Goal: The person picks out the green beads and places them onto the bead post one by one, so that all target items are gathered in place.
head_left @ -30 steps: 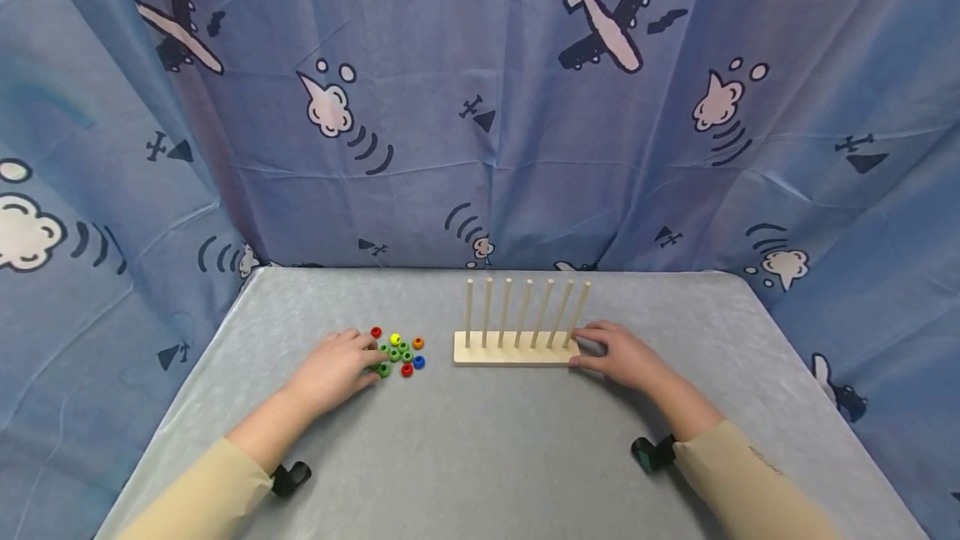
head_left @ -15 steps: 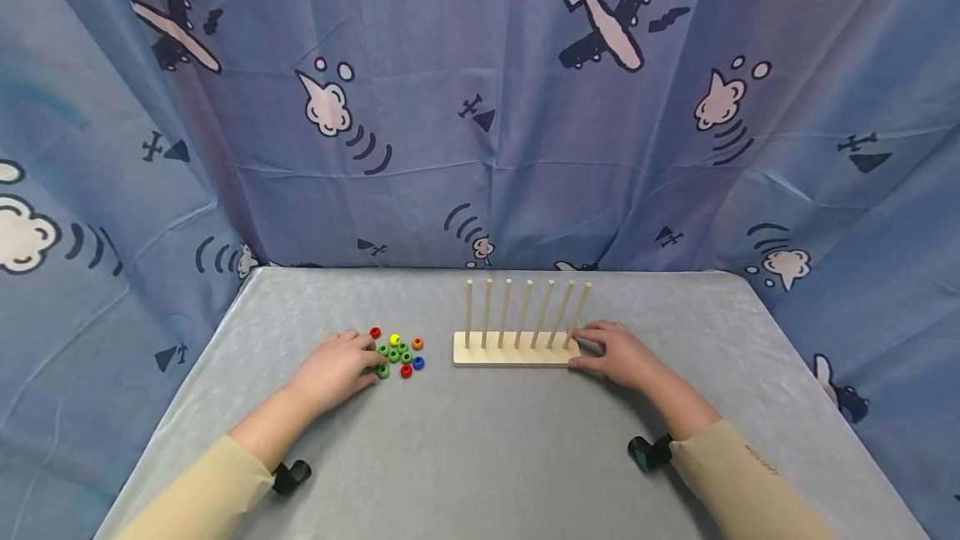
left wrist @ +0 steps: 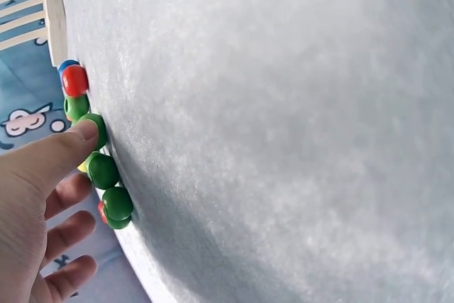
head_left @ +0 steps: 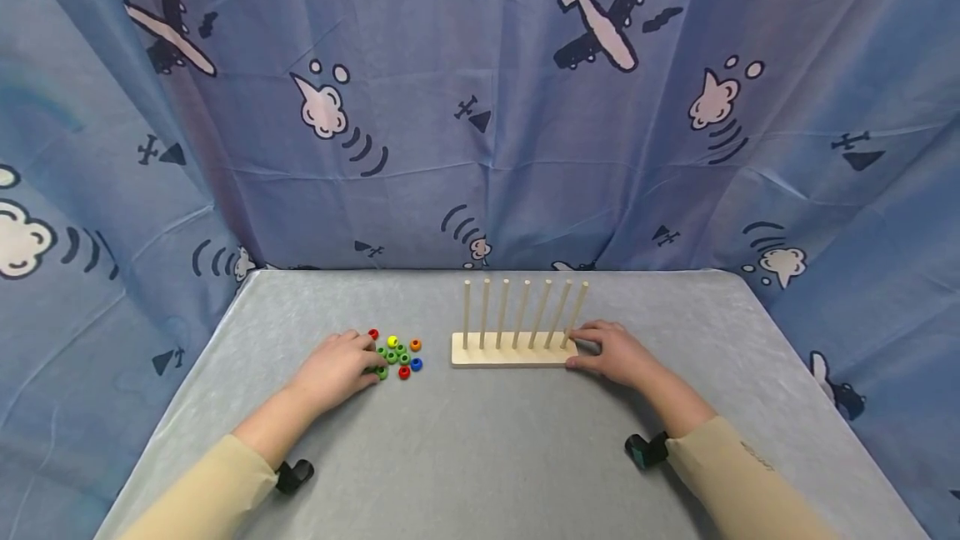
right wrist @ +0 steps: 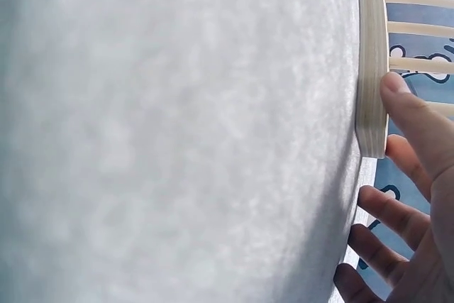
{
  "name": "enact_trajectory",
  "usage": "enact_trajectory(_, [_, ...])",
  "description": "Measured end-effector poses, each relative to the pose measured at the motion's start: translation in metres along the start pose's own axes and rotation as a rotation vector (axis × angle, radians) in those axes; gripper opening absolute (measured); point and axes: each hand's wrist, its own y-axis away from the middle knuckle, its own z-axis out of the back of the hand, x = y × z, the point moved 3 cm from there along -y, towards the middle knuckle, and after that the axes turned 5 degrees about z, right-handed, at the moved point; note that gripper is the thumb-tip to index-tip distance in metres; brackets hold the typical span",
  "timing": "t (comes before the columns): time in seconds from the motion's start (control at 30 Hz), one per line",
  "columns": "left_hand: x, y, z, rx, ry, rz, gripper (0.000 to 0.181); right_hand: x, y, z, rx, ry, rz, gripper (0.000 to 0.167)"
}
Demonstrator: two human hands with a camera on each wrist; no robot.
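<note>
Small round beads lie grouped left of centre in the head view: several green beads [head_left: 392, 357], a yellow bead [head_left: 393, 342], an orange bead [head_left: 416, 345], a blue bead [head_left: 416, 364] and red beads [head_left: 404, 372]. At their left edge my left hand [head_left: 337, 367] pinches a green bead [left wrist: 98, 133]; its thumb shows on the bead in the left wrist view, its index fingertip is hidden. A wooden peg stand [head_left: 513, 353] with upright pegs stands to the right. My right hand [head_left: 618, 355] grips the stand's right end between thumb and index finger, other fingers spread.
A grey cloth covers the table [head_left: 480, 448]. Behind it hangs a blue curtain [head_left: 420, 190] printed with planes and clouds. A black wrist camera [head_left: 295, 477] sits at the left cuff, another black camera [head_left: 647, 451] at the right.
Both hands stay in place at the beads and the stand. The head view shifts slightly; the left index finger draws in a little toward the thumb.
</note>
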Motion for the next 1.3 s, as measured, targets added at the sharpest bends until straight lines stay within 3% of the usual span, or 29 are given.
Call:
enact_trajectory(0.5, [-0.001,0.0,0.0,0.018,0.016,0.029,0.017,0.002,-0.002,-0.003,0.019,-0.004,-0.016,0.066])
enact_trajectory(0.8, [0.002,0.004,0.009,-0.069,0.056,0.046,0.019,0.006,-0.004,0.002,0.021,-0.018,-0.024,0.067])
enact_trajectory(0.9, [0.001,0.006,0.013,-0.072,0.063,0.064,0.02,0.005,-0.003,0.002,0.03,-0.017,-0.027,0.068])
enact_trajectory(1.3, [-0.014,0.005,0.033,-0.128,0.112,0.13,0.028,0.004,0.0,-0.001,0.031,-0.016,-0.036,0.066])
